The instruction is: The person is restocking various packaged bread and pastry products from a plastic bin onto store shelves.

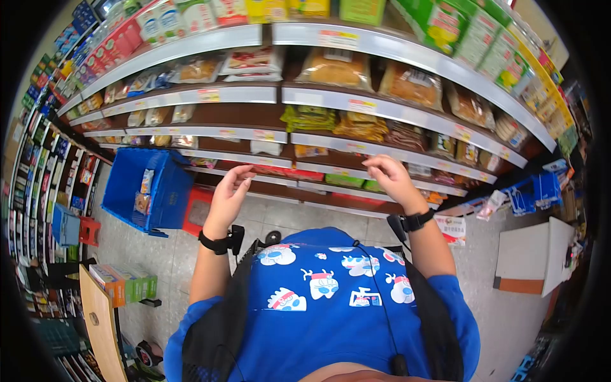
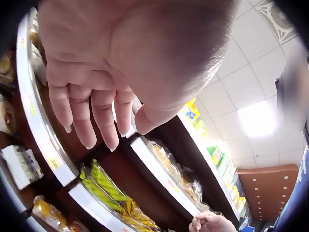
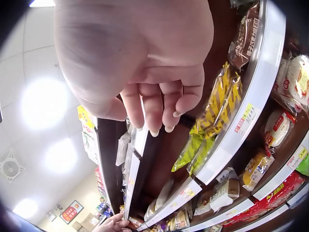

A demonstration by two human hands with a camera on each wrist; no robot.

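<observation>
My left hand [image 1: 229,196] is raised in front of the shelves with nothing in it. In the left wrist view its fingers [image 2: 102,113] hang loosely, slightly bent, with the palm showing. Level with it on the other side, my right hand [image 1: 394,183] is also empty, its fingers [image 3: 153,108] relaxed and gently bent. Between and beyond the hands lie green-yellow packets [image 1: 309,118] and yellow striped packets [image 1: 360,126] on a middle shelf. Bagged loaves of bread [image 1: 335,67] sit one shelf higher.
A blue basket [image 1: 175,191] with a few packets inside stands at the left, by a red stool [image 1: 198,210]. White shelf edges [image 1: 394,107] run across in front. Cartons [image 1: 178,18] line the top shelf. A white box-shaped stand [image 1: 531,254] is at the right.
</observation>
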